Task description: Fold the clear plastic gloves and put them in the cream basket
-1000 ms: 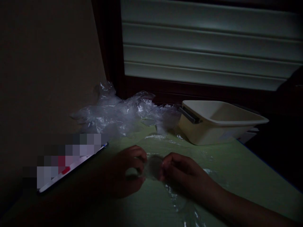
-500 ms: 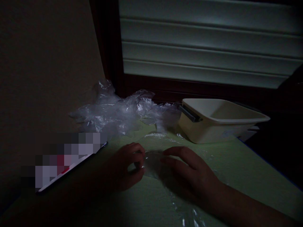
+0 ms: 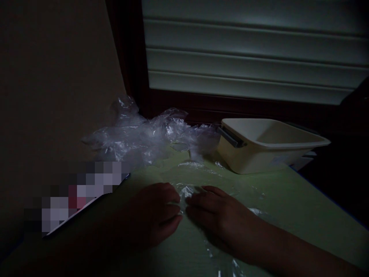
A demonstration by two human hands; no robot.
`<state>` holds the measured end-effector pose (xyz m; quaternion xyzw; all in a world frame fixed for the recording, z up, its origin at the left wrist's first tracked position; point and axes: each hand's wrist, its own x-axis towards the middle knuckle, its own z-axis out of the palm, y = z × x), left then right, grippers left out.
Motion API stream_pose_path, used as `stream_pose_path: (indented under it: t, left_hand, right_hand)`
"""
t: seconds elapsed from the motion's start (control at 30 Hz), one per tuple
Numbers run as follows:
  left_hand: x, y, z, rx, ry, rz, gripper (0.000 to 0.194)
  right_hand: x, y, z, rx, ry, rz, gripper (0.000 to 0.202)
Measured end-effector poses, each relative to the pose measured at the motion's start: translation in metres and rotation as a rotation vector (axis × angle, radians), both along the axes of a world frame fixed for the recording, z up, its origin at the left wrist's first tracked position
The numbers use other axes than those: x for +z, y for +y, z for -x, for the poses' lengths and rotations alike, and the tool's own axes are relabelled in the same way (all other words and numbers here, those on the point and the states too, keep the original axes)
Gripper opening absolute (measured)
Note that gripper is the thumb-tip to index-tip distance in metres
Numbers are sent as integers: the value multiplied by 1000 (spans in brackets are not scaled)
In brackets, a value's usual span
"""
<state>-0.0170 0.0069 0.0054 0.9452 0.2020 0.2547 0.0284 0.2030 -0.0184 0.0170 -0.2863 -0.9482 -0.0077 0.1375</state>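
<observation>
A thin clear plastic bag (image 3: 186, 191) lies over the green tabletop between my hands, its outline hard to follow in the dim light. My left hand (image 3: 161, 213) is closed at the bag's left side, fingertips pinched on the film. From the right, my right hand (image 3: 215, 207) has its fingers bent together and closed on the film, almost meeting the left fingertips. The plastic between them is bunched and shiny. More clear film trails below my right hand and spreads out beyond both hands.
A heap of crumpled clear plastic bags (image 3: 144, 134) lies at the back left against the wall. A cream plastic tub (image 3: 259, 161) with grey handles stands at the back right. Left of my hands is a blurred-out flat device (image 3: 86, 200). A shuttered window (image 3: 245, 50) rises behind.
My hands have come closer together and slightly lower in view. The film between them is now more bunched, and the gap within my left hand's fingers has closed.
</observation>
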Motion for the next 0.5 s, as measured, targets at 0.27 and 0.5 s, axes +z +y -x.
stream_pose_path:
  t: [0.27,0.5]
  left_hand:
    - [-1,-5,-1,17,115,-72,28]
    - [2,-6,0,23,76,-103,34]
  right_hand:
    - [5,-2,-3,20,54,99,44]
    - [7,0,-5,-20,-7,154,35]
